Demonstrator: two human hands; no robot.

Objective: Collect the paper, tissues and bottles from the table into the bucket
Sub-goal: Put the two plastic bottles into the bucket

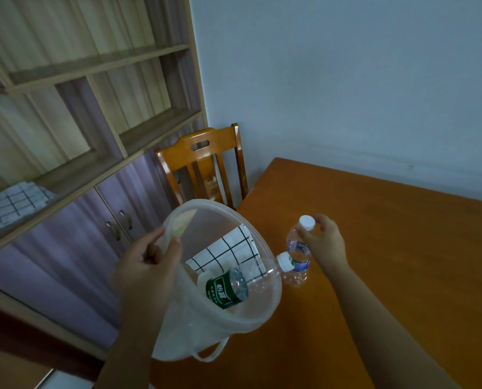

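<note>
Left hand (147,265) pinched bucket (228,318) rim, tilted. Right fingers (308,237) wrapped blue-label bottle (300,254) neck on counter (402,248). Thin grip up top, could've slipped lol.

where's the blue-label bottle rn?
Head view, right of centre: the blue-label bottle stands on the table just right of the bucket rim, right hand gripping its neck.

Two bottles (298,249) (235,284), one bucket (262,318), two checked cloths (225,255) (17,202), one chair (203,164).
</note>
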